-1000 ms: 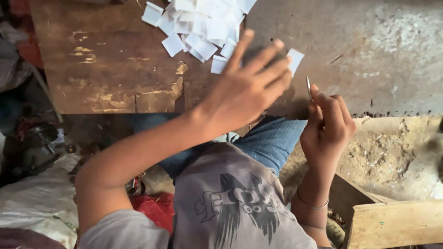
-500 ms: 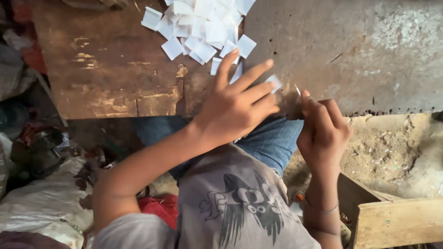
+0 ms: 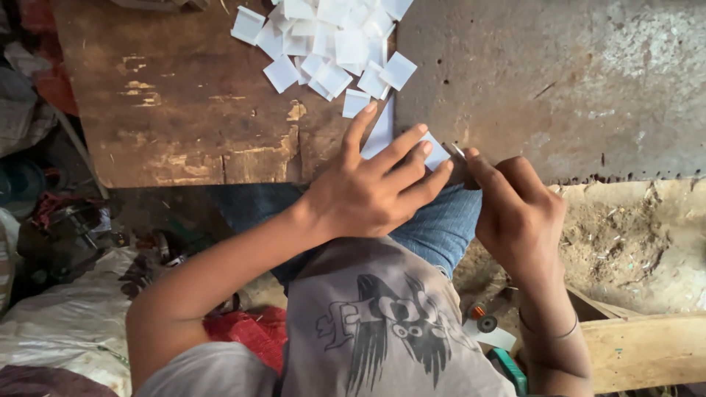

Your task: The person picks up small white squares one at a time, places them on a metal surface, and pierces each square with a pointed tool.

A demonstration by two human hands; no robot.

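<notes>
My left hand (image 3: pixel 375 187) lies flat with spread fingers on a white paper strip (image 3: pixel 382 132) at the near edge of a worn wooden board (image 3: pixel 184 110). One end of the strip pokes out past my fingertips. My right hand (image 3: pixel 515 213) is closed around a thin metal blade (image 3: pixel 457 151), whose tip touches the strip's end beside my left fingertips. A heap of small white paper squares (image 3: pixel 331 37) lies on the board just beyond the strip.
A rough grey slab (image 3: pixel 551 73) lies to the right of the board. Below it are dirt and a wooden plank (image 3: pixel 640 345). A white sack (image 3: pixel 59 331), red cloth (image 3: pixel 250 331) and dark clutter lie at the left. My blue-jeaned knee (image 3: pixel 441 228) is under my hands.
My left hand has dropped from raised fingers to flat on the strip. My right hand has come closer, bringing the blade to the strip's end.
</notes>
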